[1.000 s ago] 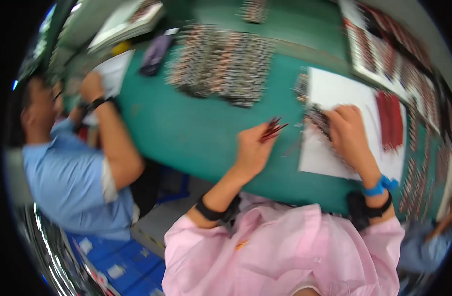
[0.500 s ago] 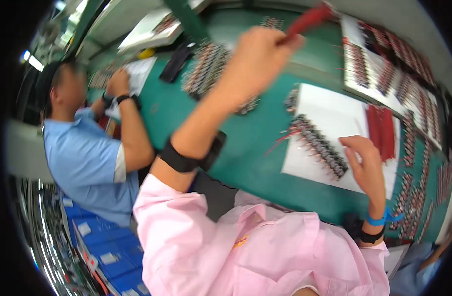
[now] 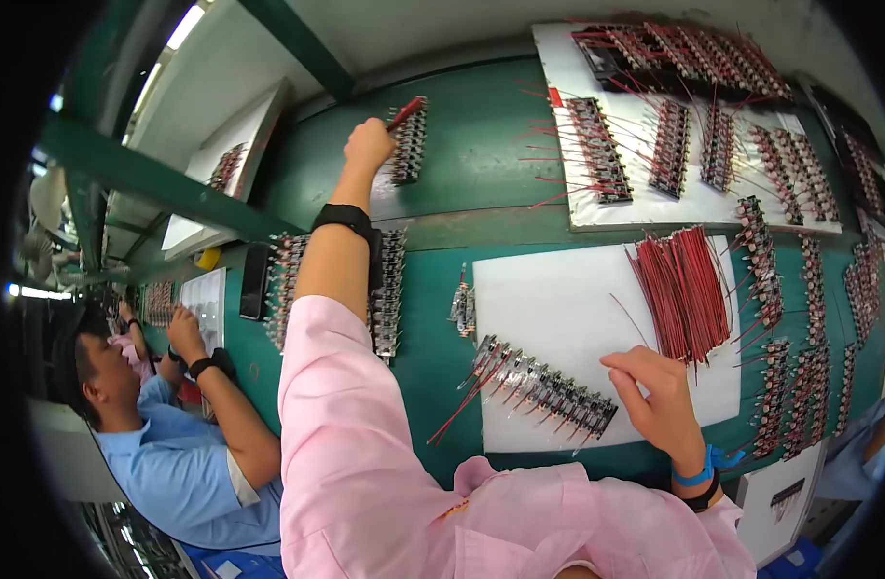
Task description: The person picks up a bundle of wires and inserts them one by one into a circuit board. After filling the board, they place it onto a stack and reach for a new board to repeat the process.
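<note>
My left hand (image 3: 369, 145), stretched far forward, is closed around a slim red object (image 3: 406, 113) whose kind I cannot make out. It is held at a row of small circuit boards (image 3: 410, 152) standing at the back of the bench. My right hand (image 3: 661, 398) hovers over a white foam sheet (image 3: 544, 273), index finger and thumb apart, with nothing visible between them. Left of it lies a strip of circuit boards (image 3: 549, 391), red wires (image 3: 473, 398) trailing from its left end. Above the right hand a thick bundle of red wires (image 3: 682, 297) rests on the foam.
Rows of boards (image 3: 387, 299) and a black phone (image 3: 254, 281) lie beside my left arm. A white board (image 3: 582, 214) with several wired strips stands far right, more strips (image 3: 773, 400) nearer. A green post (image 3: 293, 43) rises far left. A co-worker (image 3: 177, 425) sits at left.
My left hand has reached farther forward and to the left with the slim red object, coming to the back row of boards. The right hand stays near the strip; the view has shifted.
</note>
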Action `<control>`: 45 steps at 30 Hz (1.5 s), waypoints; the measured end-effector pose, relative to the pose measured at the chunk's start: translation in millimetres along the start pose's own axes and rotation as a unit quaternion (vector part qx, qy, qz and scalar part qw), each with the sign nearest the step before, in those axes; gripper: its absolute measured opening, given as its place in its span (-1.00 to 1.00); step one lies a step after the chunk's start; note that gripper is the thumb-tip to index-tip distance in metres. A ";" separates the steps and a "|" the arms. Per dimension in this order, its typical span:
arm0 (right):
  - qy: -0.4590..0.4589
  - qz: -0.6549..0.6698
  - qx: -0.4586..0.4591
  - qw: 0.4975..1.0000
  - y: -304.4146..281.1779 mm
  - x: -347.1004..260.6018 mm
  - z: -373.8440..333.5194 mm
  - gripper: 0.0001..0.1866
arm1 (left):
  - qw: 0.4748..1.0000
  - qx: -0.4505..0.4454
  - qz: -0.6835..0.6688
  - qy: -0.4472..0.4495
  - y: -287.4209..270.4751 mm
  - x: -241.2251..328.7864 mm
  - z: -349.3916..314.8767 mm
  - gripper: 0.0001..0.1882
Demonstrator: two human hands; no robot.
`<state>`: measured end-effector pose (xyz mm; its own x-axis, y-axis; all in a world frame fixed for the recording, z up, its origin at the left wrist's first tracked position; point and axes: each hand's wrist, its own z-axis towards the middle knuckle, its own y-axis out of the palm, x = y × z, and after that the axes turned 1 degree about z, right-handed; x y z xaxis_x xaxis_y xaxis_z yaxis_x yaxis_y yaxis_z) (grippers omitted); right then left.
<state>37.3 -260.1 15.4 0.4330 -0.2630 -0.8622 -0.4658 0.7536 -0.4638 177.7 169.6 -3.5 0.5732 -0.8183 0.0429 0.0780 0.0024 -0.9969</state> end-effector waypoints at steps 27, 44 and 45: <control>-0.054 -0.062 -0.064 0.995 1.2 -3.3 -9.8 -0.89 | 0.995 0.065 -0.053 0.061 -150.3 -20.2 -51.0 -0.68; -0.136 -0.094 -0.086 0.983 14.4 -40.1 -45.8 -0.91 | 0.993 0.073 0.028 -0.093 -50.9 -79.2 -233.8 -0.72; -0.138 -0.096 -0.087 0.982 14.7 -39.9 -47.8 -0.91 | 0.993 0.068 0.033 -0.093 -49.8 -78.8 -232.5 -0.72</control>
<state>-23.7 -267.4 33.2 0.7075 -0.1986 -0.6782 -0.4689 0.5860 -0.6608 -61.0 100.2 27.5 0.7204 -0.6935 0.0013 0.1372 0.1408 -0.9805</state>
